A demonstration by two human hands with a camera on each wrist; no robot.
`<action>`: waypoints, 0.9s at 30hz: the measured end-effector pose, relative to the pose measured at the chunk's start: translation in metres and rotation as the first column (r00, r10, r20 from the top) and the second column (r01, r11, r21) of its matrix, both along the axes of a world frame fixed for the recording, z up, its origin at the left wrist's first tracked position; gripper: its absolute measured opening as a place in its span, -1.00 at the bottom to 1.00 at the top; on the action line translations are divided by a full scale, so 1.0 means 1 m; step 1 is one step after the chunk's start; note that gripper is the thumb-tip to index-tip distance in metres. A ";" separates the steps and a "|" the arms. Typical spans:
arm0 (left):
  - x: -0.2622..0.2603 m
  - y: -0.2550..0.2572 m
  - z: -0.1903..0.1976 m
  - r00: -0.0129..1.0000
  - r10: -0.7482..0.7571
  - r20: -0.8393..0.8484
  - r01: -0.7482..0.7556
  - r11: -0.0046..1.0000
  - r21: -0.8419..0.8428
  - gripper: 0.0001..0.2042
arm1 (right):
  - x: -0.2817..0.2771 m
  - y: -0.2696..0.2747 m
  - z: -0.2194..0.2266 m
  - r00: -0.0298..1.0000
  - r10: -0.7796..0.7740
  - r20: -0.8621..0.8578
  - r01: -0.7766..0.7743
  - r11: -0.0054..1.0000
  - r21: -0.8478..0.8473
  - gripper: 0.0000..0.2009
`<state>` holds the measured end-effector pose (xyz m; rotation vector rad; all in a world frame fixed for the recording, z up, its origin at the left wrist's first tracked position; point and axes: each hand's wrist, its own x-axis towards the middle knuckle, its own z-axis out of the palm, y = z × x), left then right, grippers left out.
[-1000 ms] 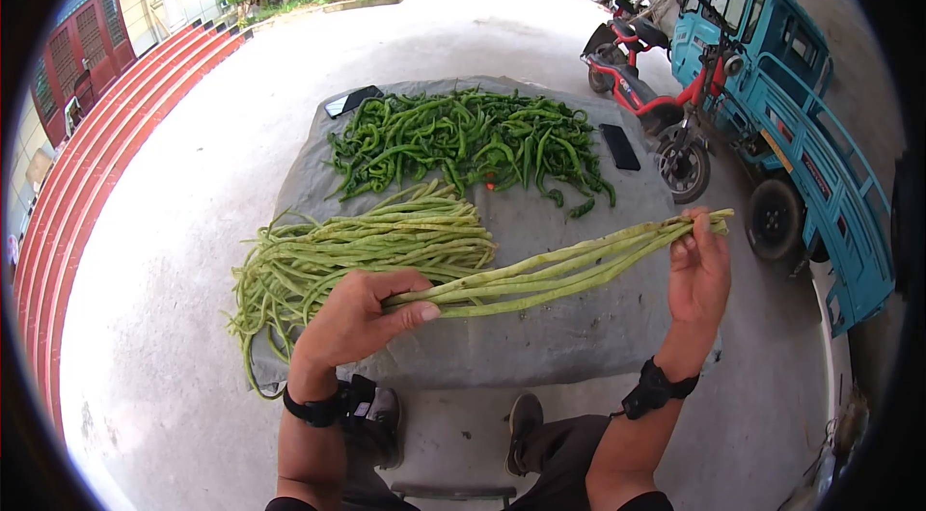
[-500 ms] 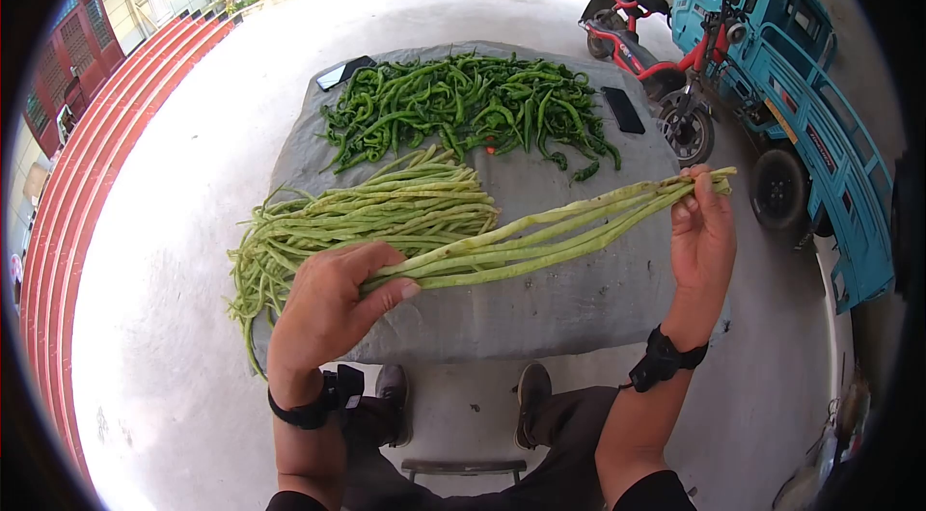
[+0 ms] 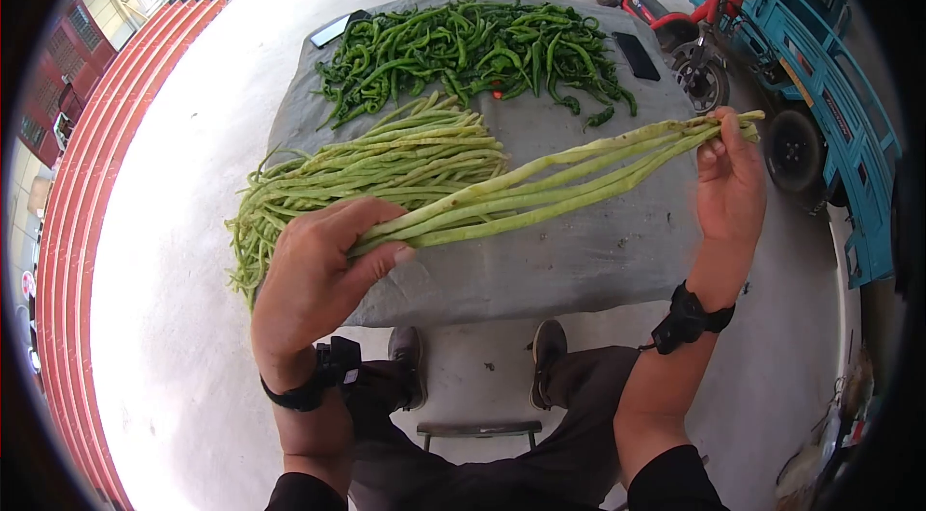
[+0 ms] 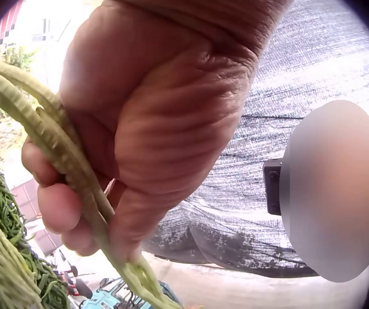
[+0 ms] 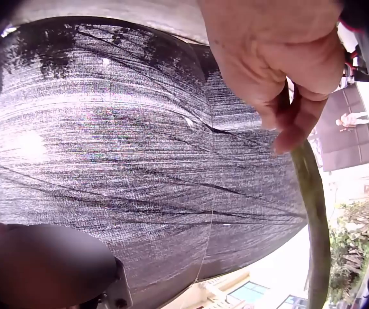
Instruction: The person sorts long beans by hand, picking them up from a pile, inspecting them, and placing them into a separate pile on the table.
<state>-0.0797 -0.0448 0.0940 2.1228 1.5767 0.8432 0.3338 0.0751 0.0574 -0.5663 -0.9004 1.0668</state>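
Observation:
A small bunch of long green beans (image 3: 555, 197) stretches between both hands above the grey cloth (image 3: 521, 279). My left hand (image 3: 313, 270) grips one end, thumb on the near side and fingers behind; in the left wrist view the beans (image 4: 59, 151) cross the curled fingers. At the other end, raised on the right, my right hand (image 3: 730, 185) pinches the bean tips between thumb and fingers. The right wrist view shows one bean (image 5: 316, 219) hanging from that pinch. A larger heap of long beans (image 3: 386, 159) lies behind the left hand.
Green chili peppers (image 3: 473, 48) are piled at the cloth's far side, between a dark phone (image 3: 637, 56) and another phone (image 3: 333, 31). A red electric bike (image 3: 675, 24) and a blue three-wheeler (image 3: 820, 57) stand right. Below is a low stool (image 3: 479, 430).
The head view has tipped downward, so the table sits higher in it. Both hands keep hold of the same beans; the left has shifted slightly left and the right slightly right.

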 end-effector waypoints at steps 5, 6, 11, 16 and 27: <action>0.000 -0.004 0.008 0.991 0.090 -0.098 -0.090 0.996 0.008 -0.70 | 0.014 0.009 -0.012 1.000 0.017 0.023 -0.016 0.999 -0.031 -0.77; 0.000 -0.005 0.009 0.988 0.116 -0.105 -0.113 0.993 0.035 -0.69 | 0.016 0.011 -0.014 0.999 0.034 0.028 -0.033 0.999 -0.038 -0.77; -0.004 -0.006 0.006 0.983 0.139 -0.118 -0.128 0.987 0.095 -0.67 | 0.015 0.019 -0.024 0.998 0.053 0.021 -0.051 0.994 -0.095 -0.78; -0.014 -0.010 0.008 0.985 0.101 -0.140 -0.084 0.989 0.123 -0.71 | 0.013 0.021 -0.024 0.996 0.067 0.066 -0.058 0.990 -0.125 -0.78; -0.071 -0.043 0.047 0.709 0.581 -0.400 -0.417 0.803 0.426 -0.77 | -0.137 0.022 -0.037 0.928 0.368 -0.060 -0.373 0.914 -0.159 -0.83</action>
